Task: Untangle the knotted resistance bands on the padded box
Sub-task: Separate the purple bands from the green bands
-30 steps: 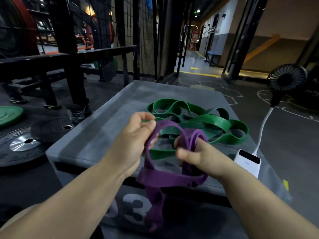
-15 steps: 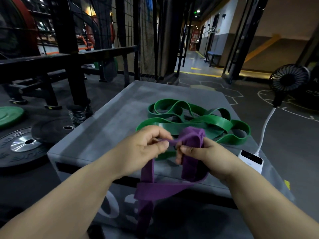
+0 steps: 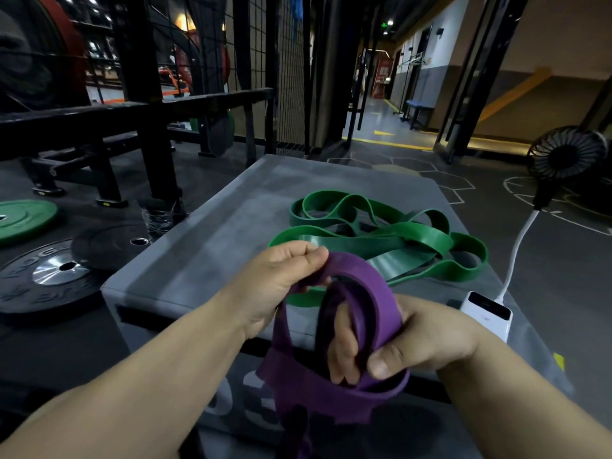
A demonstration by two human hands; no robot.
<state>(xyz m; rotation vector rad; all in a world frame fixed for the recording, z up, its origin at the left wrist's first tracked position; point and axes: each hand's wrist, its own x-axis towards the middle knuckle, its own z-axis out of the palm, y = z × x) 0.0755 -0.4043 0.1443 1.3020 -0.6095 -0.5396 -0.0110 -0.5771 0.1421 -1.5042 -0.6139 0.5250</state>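
Pinching the top of the purple band (image 3: 366,286) between thumb and curled fingers, the left hand (image 3: 281,284) is holding it just above the box's (image 3: 212,260) near edge. The right hand (image 3: 430,339) is gripping the same band nearer the viewer: its fingers (image 3: 341,346) are passing through a tight loop of the band, and its thumb is pressing the strap from outside, so both grips are closed on the purple band.

Between the hands the band is arching up and over, from the left fingertips down to the right palm. Below the right hand it is folding into a wide flat bend, and a tail is hanging down in front of the box's front face. Its long axis is therefore running mostly up and down, the free end pointing at the floor. How the strands are crossing inside the right hand cannot be told.

The green band (image 3: 427,238) is lying in loose flat loops on the box top, beyond the hands, its heap stretching sideways towards the box's right edge. It is passing under the purple arc; whether the two are touching is unclear.

A white power bank (image 3: 486,313) is sitting at the box's right edge, its cable (image 3: 516,250) rising to a small fan (image 3: 566,157) right of the box. Weight plates (image 3: 49,276) are lying on the floor left of the box.
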